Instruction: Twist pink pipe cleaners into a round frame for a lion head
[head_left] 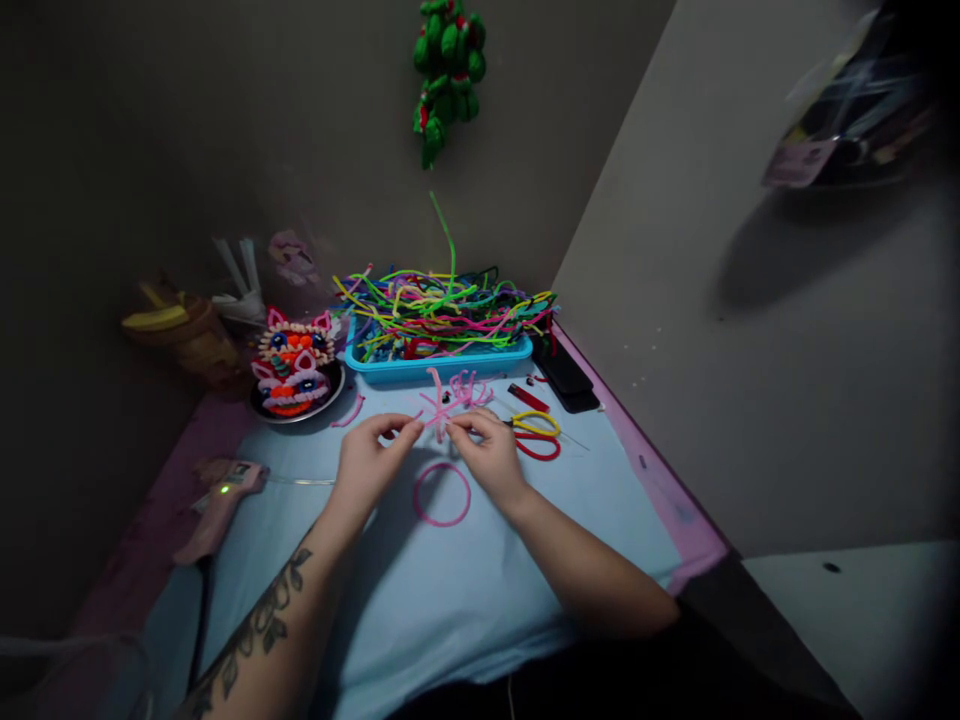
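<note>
Between my hands is a star-shaped bundle of pink pipe cleaners (pixel 441 408), its strands spreading out from a middle point. My left hand (pixel 375 450) pinches one strand at the left with thumb and forefinger. With its fingertips, my right hand (pixel 486 452) grips the bundle from the right, close to its middle. A pink pipe-cleaner ring (pixel 417 510) lies flat on the blue cloth just below the hands. Behind the right hand sits a second cluster of curled pink pipe cleaners (pixel 472 388). Scissors with yellow and red handles (pixel 538 447) lie right beside the right hand.
A blue tray (pixel 442 369) heaped with colourful pipe cleaners stands at the back. Fuzzy animal faces (pixel 292 385) rest in a dark bowl (pixel 330 402) at left. A pink glue gun (pixel 221 510) lies left, its light on. A black phone (pixel 566 375) lies at the right edge.
</note>
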